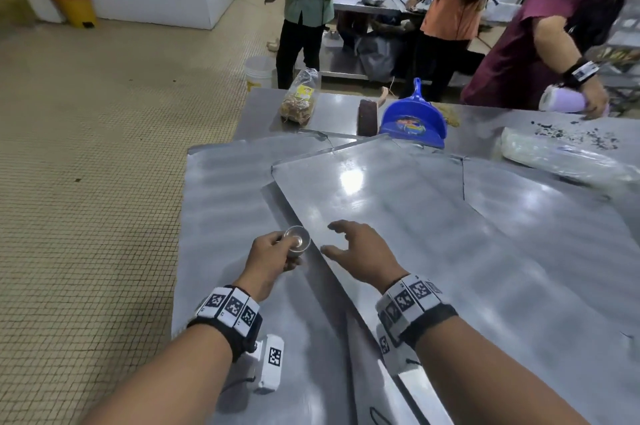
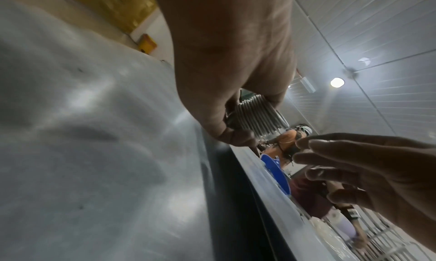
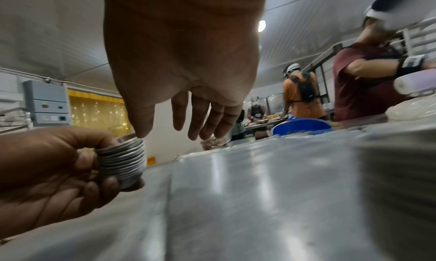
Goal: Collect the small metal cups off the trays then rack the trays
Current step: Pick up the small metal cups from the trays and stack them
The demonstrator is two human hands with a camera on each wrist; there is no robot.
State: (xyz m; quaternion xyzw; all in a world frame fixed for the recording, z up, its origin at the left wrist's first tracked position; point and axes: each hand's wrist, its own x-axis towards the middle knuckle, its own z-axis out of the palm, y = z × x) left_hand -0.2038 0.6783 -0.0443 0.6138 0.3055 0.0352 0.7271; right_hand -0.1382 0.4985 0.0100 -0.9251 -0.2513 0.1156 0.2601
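Your left hand (image 1: 272, 256) is gripping a nested stack of small metal cups (image 1: 297, 242), fingers curled round its side and thumb across the top. In the right wrist view the stack (image 3: 122, 159) is showing about a dozen rims; its long axis is running nearly upright with a slight lean, open mouth pointing up. In the head view the mouth is facing up toward the camera. The stack is sitting just beside the near-left edge of the top tray (image 1: 398, 217), held above the steel table (image 1: 221, 203); contact with the table cannot be told.

Your right hand (image 1: 360, 250) is hovering over the top tray, just right of the stack, fingers spread and relaxed, holding nothing. Its thumb (image 3: 141, 123) is appearing close to the stack's upper rim; touching or not cannot be told.

The top tray is lying flat, skewed across another tray (image 1: 540, 217) beneath it. Beyond the top tray's far edge, a blue dustpan (image 1: 414, 121) and a brush (image 1: 367, 115) are lying on the table.
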